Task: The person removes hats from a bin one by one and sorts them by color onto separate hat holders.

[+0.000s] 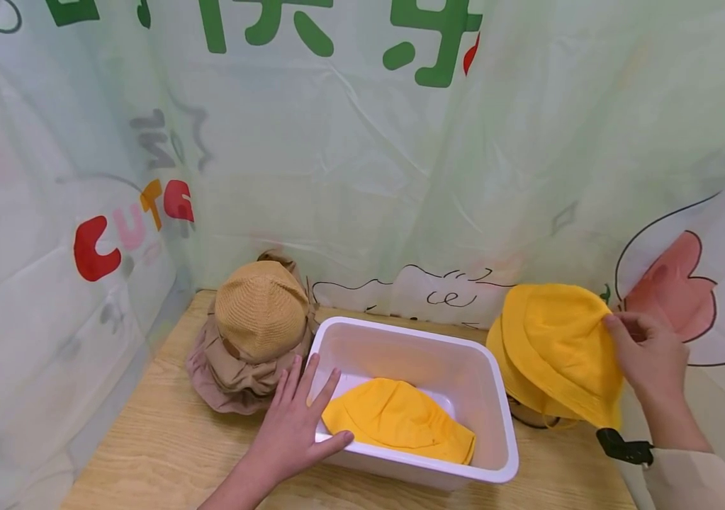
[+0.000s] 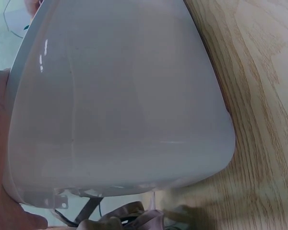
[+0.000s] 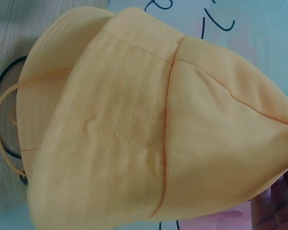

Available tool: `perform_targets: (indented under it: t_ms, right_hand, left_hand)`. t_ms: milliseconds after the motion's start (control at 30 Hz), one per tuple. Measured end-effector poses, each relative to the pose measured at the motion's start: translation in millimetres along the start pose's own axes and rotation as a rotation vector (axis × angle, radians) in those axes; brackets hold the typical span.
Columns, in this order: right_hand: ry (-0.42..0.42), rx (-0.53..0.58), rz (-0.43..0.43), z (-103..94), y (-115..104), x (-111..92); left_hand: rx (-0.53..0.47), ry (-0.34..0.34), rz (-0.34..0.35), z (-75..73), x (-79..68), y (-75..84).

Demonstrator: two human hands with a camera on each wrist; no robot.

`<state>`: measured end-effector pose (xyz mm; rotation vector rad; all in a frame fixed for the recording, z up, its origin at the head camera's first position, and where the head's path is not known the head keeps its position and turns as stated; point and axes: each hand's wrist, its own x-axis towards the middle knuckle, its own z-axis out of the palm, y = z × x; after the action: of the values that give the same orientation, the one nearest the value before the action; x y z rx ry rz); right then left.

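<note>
My right hand (image 1: pixel 655 354) pinches the crown of a yellow bucket hat (image 1: pixel 556 347) at the table's right side, holding it tilted with its brim toward the front. A second yellow brim and a thin chin cord (image 3: pixel 7 93) show behind it in the right wrist view. My left hand (image 1: pixel 288 432) rests with spread fingers on the left end of a white plastic bin (image 1: pixel 507 432). Inside the bin lies another yellow hat (image 1: pixel 400 418), flattened on the bottom. The left wrist view is mostly filled by the bin's outer wall (image 2: pixel 125 96).
Left of the bin, a tan woven hat (image 1: pixel 262 304) sits on top of brownish fabric hats (image 1: pixel 225 389). All stand on a wood-grain table (image 1: pixel 139 439). A printed curtain (image 1: pixel 362 177) hangs behind and along both sides. A black strap device (image 1: pixel 624 448) is at my right wrist.
</note>
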<state>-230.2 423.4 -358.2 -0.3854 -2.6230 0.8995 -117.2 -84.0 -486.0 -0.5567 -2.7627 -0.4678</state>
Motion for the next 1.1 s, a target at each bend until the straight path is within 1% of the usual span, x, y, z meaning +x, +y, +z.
perform_targets:
  t_ms: [200,367,467,700,900,1100]
  right_hand:
    - [0.010,-0.002,0.017,3.2,4.5,0.6]
    - [0.010,0.002,0.003,8.2,6.7,3.5]
    - [0.009,-0.018,-0.001,10.0,8.5,4.1]
    - [0.000,-0.035,-0.007,12.3,12.2,3.5]
    - [-0.009,-0.046,-0.008,14.4,15.3,5.0]
    - [-0.027,-0.054,0.003,14.9,17.8,6.0]
  left_hand:
    - [0.004,0.007,0.008,-0.8,-0.2,0.7]
    - [0.025,0.026,0.010,-1.3,-1.4,0.4]
    - [0.024,0.031,0.013,-0.9,-1.4,-0.2]
    - [0.022,0.018,0.009,1.0,-0.3,-1.5]
    - [0.025,0.023,0.007,1.4,-0.4,-1.7]
    - [0.006,-0.002,-0.003,1.4,-0.2,-1.6]
